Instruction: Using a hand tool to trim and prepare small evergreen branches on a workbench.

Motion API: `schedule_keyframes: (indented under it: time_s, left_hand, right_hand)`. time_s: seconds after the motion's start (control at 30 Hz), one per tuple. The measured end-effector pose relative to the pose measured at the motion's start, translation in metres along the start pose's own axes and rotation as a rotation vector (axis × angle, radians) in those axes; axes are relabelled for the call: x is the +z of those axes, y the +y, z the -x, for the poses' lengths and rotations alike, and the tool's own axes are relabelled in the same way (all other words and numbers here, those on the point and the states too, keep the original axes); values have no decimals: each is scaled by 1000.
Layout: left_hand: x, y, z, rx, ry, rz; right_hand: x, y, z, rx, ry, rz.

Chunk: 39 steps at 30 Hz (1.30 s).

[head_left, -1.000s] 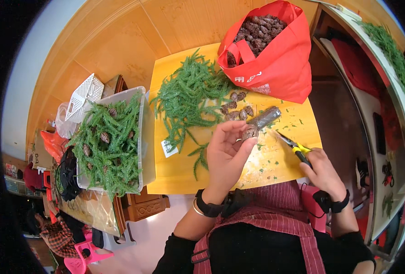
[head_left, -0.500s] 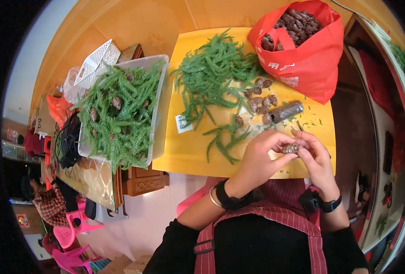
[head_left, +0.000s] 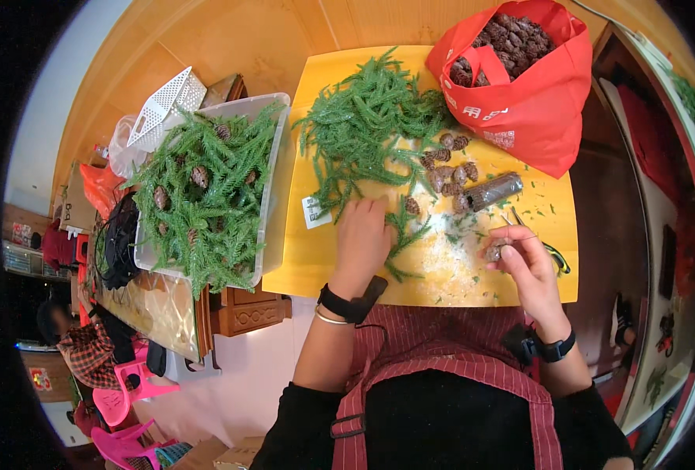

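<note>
My right hand (head_left: 531,270) pinches a small brown pine cone (head_left: 497,248) between thumb and fingers, over the near right of the yellow board (head_left: 457,290). My left hand (head_left: 363,241) reaches down at the near edge of the greenery, fingers closed on a green pine sprig (head_left: 404,242); the hand covers part of it. Scissors (head_left: 557,260) with dark handles lie partly behind my right hand. Beyond it are several loose pine cones (head_left: 451,174) and a dark bundle in clear wrap (head_left: 494,192). A pile of green pine sprigs (head_left: 371,117) covers the board's far left.
A red bag (head_left: 519,102) full of pine cones stands at the far right. On the left, a clear plastic bin (head_left: 275,180) holds greenery and cones, with a white basket (head_left: 167,106) behind. A white printed card (head_left: 316,211) lies nearby. Someone in a checked shirt (head_left: 89,356) sits far left by pink stools.
My left hand has let go of the pine cone and moved left to the sprig. My right hand keeps the cone, uncovering the scissors and white and green scraps on the board.
</note>
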<state>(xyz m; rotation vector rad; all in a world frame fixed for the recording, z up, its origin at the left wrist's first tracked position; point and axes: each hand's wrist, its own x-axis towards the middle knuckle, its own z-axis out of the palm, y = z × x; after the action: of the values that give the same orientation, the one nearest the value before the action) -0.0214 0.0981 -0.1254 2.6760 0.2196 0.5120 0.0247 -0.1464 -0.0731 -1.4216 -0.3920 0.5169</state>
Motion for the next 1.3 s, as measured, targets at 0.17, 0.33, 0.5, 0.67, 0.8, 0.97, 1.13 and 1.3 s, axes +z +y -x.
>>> schedule_keyframes:
  time_s: [0.17,0.33,0.5,0.67,0.8,0.97,1.13,1.3]
  left_hand:
    - [-3,-2,-1,-81,-90,280]
    - [-23,38,-5,-111,-114,590]
    - [-29,70,-4,-82,-95,787]
    - [-33,82,-3,-81,-223,949]
    - [-36,83,-4,-105,-295,1050]
    - [-39,88,-4,-141,-267,1158]
    - [-39,88,-6,-36,-227,1040]
    - [-41,95,-6,-57,-156,997]
  right_hand:
    - [4,2,0,-50,-62,80]
    - [8,-11,1,-240,-253,399]
    - [16,-15,3,-250,-195,317]
    - [11,-19,-1,-404,-238,523]
    - [3,-15,1,-444,-203,567]
    - [5,-16,3,-405,-126,585]
    - [6,-15,4,-396,-113,563]
    - [5,-17,3,-397,-111,542]
